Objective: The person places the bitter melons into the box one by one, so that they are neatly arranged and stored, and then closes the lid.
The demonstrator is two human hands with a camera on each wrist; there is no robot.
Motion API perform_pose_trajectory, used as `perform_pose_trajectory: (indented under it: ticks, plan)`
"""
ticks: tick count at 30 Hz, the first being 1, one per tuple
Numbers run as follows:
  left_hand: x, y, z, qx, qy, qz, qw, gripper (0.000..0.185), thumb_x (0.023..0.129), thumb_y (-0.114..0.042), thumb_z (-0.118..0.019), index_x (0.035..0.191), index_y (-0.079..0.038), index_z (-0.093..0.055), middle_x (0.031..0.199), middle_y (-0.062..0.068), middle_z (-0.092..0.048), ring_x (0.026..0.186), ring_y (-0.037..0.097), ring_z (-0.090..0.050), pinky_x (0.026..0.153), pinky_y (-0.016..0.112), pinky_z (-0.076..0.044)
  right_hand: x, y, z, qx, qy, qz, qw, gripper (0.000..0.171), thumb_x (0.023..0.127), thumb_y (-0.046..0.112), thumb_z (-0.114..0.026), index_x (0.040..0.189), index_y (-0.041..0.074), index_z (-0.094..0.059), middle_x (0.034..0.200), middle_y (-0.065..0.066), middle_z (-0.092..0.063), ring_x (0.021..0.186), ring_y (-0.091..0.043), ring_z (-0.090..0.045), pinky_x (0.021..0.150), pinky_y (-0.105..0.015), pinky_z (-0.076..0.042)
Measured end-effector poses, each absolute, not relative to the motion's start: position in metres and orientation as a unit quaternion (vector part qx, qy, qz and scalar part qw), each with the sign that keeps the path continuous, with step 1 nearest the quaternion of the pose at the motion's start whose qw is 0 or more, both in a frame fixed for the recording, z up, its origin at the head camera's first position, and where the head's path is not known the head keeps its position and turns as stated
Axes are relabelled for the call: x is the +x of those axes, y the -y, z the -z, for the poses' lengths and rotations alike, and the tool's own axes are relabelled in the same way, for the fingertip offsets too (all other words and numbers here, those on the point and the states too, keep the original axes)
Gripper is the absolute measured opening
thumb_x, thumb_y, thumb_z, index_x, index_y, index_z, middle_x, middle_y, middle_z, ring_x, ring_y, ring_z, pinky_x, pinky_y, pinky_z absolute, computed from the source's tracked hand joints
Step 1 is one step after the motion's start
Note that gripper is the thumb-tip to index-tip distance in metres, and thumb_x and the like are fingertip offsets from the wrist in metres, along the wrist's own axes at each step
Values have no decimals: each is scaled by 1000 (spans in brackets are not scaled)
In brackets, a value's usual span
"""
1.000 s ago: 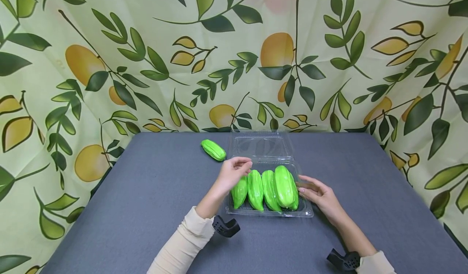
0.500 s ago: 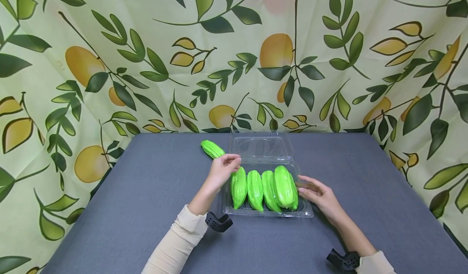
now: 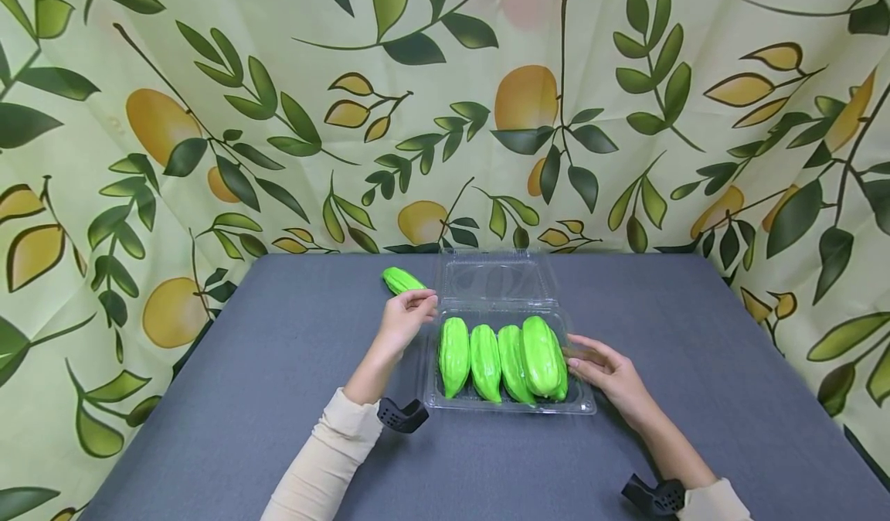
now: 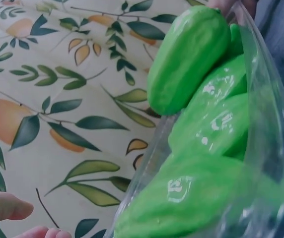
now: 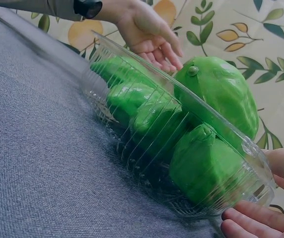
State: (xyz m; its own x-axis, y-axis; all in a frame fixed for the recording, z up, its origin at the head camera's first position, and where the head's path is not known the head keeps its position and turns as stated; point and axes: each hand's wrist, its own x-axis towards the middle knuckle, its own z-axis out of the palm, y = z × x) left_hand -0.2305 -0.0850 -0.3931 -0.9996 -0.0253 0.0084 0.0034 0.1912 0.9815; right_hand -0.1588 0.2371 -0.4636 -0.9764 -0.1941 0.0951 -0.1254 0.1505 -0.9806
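Head: hovering with left hand (image 3: 403, 321), relaxed, empty, near loose vegetable (image 3: 400, 279) far left of box (image 3: 480, 407); resting unclenched right hand (image 3: 608, 374) at box's right end. Left wrist: showing top vegetable (image 4: 189, 62) lying on others (image 4: 221, 121), likely risking rolling off if bumped. Right wrist: bracing lightly, perhaps risking slippage.

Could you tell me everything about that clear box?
The box looks like thin, shiny plastic, see-through, with ribbed walls. It sits upright on the grey table. Its lid lies open toward the far side. Four green fruits lie in a row inside, a fifth on top. The right hand touches its right side.
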Motion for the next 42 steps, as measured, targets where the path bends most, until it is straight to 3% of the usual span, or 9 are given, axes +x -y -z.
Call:
perform_pose_trajectory:
  ticks: [7,15,25,29,34,42]
  plan:
    - [-235,94,397,20,772,635,24,28,92,-5,-58,113,13,-62,104,33,-66,74,10,-65,70,19,-58,-158,-236,463,-94,-766,635,30,51,96,14,-58,139,-9,-40,105,28,-65,99,10,-64,81,-12,-55]
    - [-241,103,401,45,776,628,33,30,92,-5,-59,115,13,-62,106,33,-66,78,15,-68,78,29,-60,-159,-236,464,-96,-763,639,31,52,96,14,-58,139,-9,-40,106,27,-65,99,10,-64,82,-12,-55]
    - [-249,112,406,85,772,630,15,33,93,-7,-59,121,10,-59,111,27,-66,82,14,-66,83,28,-59,-160,-237,466,-105,-761,640,26,51,96,12,-57,138,-10,-40,107,27,-65,99,10,-64,82,-12,-55]
    - [-254,116,408,96,764,638,6,36,94,-8,-57,124,12,-56,113,28,-64,89,23,-67,83,28,-59,-160,-237,466,-105,-757,644,24,50,96,12,-58,138,-10,-40,107,27,-66,100,10,-64,82,-11,-55]
    - [-260,120,411,112,755,646,-13,40,95,-10,-54,129,11,-52,122,30,-60,109,38,-62,87,27,-58,-160,-237,466,-108,-754,648,21,49,96,11,-57,137,-10,-41,107,26,-66,100,9,-64,82,-11,-55]
    - [-267,123,417,138,743,654,-24,42,96,-10,-54,132,10,-49,128,30,-56,116,39,-59,102,39,-53,-160,-236,466,-109,-757,644,18,49,96,11,-57,137,-10,-41,107,26,-66,99,9,-64,81,-12,-55]
